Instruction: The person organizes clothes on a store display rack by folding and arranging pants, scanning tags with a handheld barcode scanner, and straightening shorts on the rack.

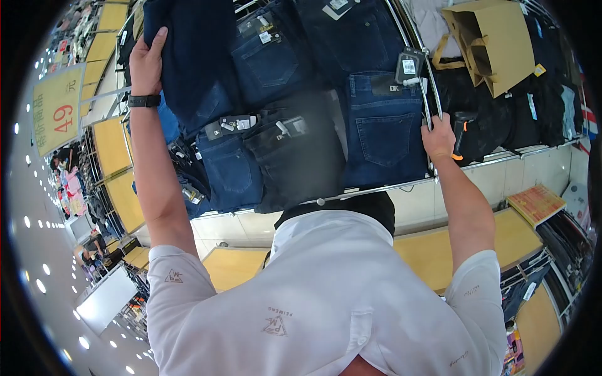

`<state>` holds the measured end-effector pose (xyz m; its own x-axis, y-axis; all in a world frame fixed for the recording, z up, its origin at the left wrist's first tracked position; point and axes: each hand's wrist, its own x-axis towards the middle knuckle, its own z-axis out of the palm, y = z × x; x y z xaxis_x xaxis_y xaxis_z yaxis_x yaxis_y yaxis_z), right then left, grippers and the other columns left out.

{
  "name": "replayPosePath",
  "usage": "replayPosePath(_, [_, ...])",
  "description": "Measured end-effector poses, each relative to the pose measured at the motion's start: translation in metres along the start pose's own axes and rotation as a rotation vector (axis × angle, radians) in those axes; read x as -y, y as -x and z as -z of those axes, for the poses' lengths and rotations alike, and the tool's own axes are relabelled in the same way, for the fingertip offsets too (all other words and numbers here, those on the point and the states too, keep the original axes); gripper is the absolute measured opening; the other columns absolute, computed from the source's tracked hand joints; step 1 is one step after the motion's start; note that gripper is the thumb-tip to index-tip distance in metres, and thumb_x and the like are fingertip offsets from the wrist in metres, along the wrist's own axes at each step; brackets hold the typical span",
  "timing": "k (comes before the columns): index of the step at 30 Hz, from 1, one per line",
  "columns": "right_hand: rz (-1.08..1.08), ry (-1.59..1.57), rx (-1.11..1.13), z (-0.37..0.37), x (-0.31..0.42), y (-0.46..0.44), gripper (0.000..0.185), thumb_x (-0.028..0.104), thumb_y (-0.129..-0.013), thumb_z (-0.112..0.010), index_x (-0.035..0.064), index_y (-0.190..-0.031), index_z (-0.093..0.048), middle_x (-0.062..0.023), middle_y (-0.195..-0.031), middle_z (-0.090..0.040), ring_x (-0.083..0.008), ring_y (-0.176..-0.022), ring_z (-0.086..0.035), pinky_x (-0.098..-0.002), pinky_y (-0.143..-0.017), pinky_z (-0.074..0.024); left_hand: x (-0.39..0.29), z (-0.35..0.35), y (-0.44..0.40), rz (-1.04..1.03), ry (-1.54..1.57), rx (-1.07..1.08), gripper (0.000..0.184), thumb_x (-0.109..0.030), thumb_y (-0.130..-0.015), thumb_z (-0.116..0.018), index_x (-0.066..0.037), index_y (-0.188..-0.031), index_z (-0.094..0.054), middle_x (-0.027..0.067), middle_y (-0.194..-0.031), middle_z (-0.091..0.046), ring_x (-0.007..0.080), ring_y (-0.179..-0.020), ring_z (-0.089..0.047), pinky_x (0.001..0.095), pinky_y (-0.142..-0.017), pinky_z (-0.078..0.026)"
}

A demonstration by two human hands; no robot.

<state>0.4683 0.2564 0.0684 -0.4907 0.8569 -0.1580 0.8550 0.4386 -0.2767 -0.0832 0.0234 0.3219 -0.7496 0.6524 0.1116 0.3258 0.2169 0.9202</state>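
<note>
Well, my left hand [146,66] pinches the navy garment [194,53] at far left; my right hand [441,139] curls round the metal rail [434,93], right of the blue jeans [387,136].

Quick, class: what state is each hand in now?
Left hand: closed, holding a dark blue garment.
Right hand: closed on a metal rail.

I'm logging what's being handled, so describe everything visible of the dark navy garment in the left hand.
The dark navy garment is cloth by its look, with a plain face and no tag showing. The left hand grips its left edge, thumb on top. It tapers toward its lower end and overlaps blue jeans in view; whether it touches them is unclear. The frame cuts off its top.
</note>
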Motion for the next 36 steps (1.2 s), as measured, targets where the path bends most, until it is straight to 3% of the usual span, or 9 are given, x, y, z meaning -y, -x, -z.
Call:
replayPosePath(9, [0.011, -0.038, -0.020, 0.005, -0.002, 0.003, 0.022, 0.027, -0.081, -0.068, 0.0069, -0.090, -0.065, -0.0124, -0.106, -0.054, -0.0354, -0.093, -0.062, -0.0474, -0.078, -0.0530, -0.089, -0.071, 0.068, -0.026, 0.007, 0.137, 0.030, -0.021, -0.097, -0.064, 0.001, -0.117, -0.064, 0.0032, -0.102, -0.071, 0.0083, -0.086, -0.065, 0.0232, -0.077, -0.052])
replayPosePath(13, [0.035, -0.057, -0.017, 0.006, -0.004, 0.004, 0.022, 0.026, -0.080, -0.068, 0.0059, -0.088, -0.064, -0.0129, -0.106, -0.054, -0.0349, -0.096, -0.061, -0.0477, -0.080, -0.0533, -0.150, -0.155, 0.149, -0.247, -0.615, 0.233, 0.025, -0.016, -0.089, -0.071, -0.002, -0.109, -0.067, 0.0109, -0.095, -0.071, 0.0163, -0.082, -0.067, 0.0277, -0.073, -0.051])
replayPosePath(15, [0.036, -0.036, 0.004, 0.008, -0.005, 0.004, 0.022, 0.026, -0.080, -0.069, 0.0065, -0.088, -0.064, -0.0125, -0.106, -0.054, -0.0330, -0.097, -0.061, -0.0468, -0.081, -0.0536, -0.129, -0.209, 0.200, -0.490, -0.713, 0.358, 0.029, -0.009, -0.074, -0.075, -0.004, -0.101, -0.066, 0.0143, -0.088, -0.067, 0.0293, -0.077, -0.067, 0.0362, -0.068, -0.054])
replayPosePath(16, [0.033, -0.050, 0.004, 0.008, -0.005, 0.004, 0.022, 0.026, -0.080, -0.069, 0.0067, -0.089, -0.064, -0.0124, -0.107, -0.053, -0.0328, -0.098, -0.061, -0.0467, -0.081, -0.0536, -0.097, -0.235, 0.226, -0.473, -0.514, 0.538, 0.029, -0.012, -0.073, -0.071, -0.008, -0.102, -0.066, 0.0112, -0.088, -0.067, 0.0306, -0.078, -0.066, 0.0389, -0.066, -0.054])
replayPosePath(18, [0.041, -0.070, -0.015, 0.000, -0.011, 0.002, 0.023, 0.026, -0.080, -0.069, 0.0071, -0.092, -0.064, -0.0121, -0.108, -0.053, -0.0325, -0.099, -0.061, -0.0465, -0.081, -0.0536, -0.070, -0.302, 0.278, -0.535, -0.653, 0.699, 0.012, -0.016, -0.080, -0.060, -0.010, -0.090, -0.062, 0.0064, -0.084, -0.064, 0.0262, -0.076, -0.066, 0.0383, -0.064, -0.053])
replayPosePath(24, [0.044, -0.028, 0.031, 0.003, -0.011, 0.001, 0.024, 0.024, -0.082, -0.071, 0.0091, -0.100, -0.065, -0.0118, -0.111, -0.051, -0.0313, -0.102, -0.060, -0.0443, -0.084, -0.0538, 0.063, -0.384, 0.364, -0.237, -0.719, 0.975, 0.012, -0.015, -0.081, -0.060, -0.009, -0.091, -0.063, 0.0092, -0.093, -0.062, 0.0269, -0.092, -0.064, 0.0407, -0.079, -0.053])
replayPosePath(29, [0.048, -0.033, 0.040, 0.001, -0.014, 0.002, 0.025, 0.025, -0.082, -0.071, 0.0093, -0.100, -0.065, -0.0114, -0.111, -0.051, -0.0305, -0.103, -0.060, -0.0437, -0.084, -0.0540, 0.058, -0.354, 0.340, 0.037, -0.565, 0.495, 0.028, -0.015, -0.076, -0.070, -0.003, -0.101, -0.064, 0.0127, -0.113, -0.060, 0.0316, -0.110, -0.058, 0.0407, -0.093, -0.049])
replayPosePath(31, [0.054, -0.042, 0.037, 0.001, -0.015, 0.001, 0.025, 0.025, -0.082, -0.071, 0.0093, -0.100, -0.065, -0.0114, -0.110, -0.051, -0.0304, -0.102, -0.060, -0.0436, -0.084, -0.0540, 0.048, -0.339, 0.326, -0.114, -0.581, 0.242, 0.037, -0.008, -0.074, -0.073, -0.001, -0.108, -0.060, 0.0156, -0.115, -0.057, 0.0351, -0.113, -0.054, 0.0405, -0.096, -0.047])
replayPosePath(36, [0.061, -0.051, 0.035, 0.000, -0.016, 0.000, 0.024, 0.025, -0.081, -0.071, 0.0095, -0.099, -0.065, -0.0114, -0.110, -0.051, -0.0304, -0.102, -0.060, -0.0436, -0.083, -0.0540, 0.116, -0.344, 0.343, 0.364, -0.519, -0.040, 0.060, -0.012, -0.078, -0.074, 0.004, -0.129, -0.048, 0.0237, -0.121, -0.053, 0.0394, -0.118, -0.051, 0.0413, -0.101, -0.043])
